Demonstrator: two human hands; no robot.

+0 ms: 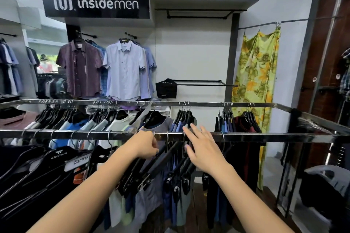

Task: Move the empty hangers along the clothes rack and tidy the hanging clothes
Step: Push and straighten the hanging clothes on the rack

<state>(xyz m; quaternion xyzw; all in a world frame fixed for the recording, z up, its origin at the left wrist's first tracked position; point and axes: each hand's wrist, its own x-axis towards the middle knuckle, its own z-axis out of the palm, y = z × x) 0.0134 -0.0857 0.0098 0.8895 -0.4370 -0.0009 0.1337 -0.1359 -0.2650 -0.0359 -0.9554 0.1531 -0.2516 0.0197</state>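
Observation:
A chrome clothes rack rail [265,136] runs across in front of me. Black empty hangers [151,168] hang bunched and tilted under its middle. My left hand [145,144] is curled on the tops of these hangers just below the rail. My right hand [200,147] is spread with its fingers apart, resting against black hangers [186,166] that carry dark blue and grey clothes [176,204]. More black hangers with shirts [47,164] fill the rail's left part. A dark garment [244,159] hangs right of my right hand.
A second rail [204,104] behind holds more shirts on hangers. Shirts hang on the wall display [123,70] under a black sign. A yellow floral cloth [255,85] hangs at the right. A grey plastic chair [325,185] with dark cloth stands low right.

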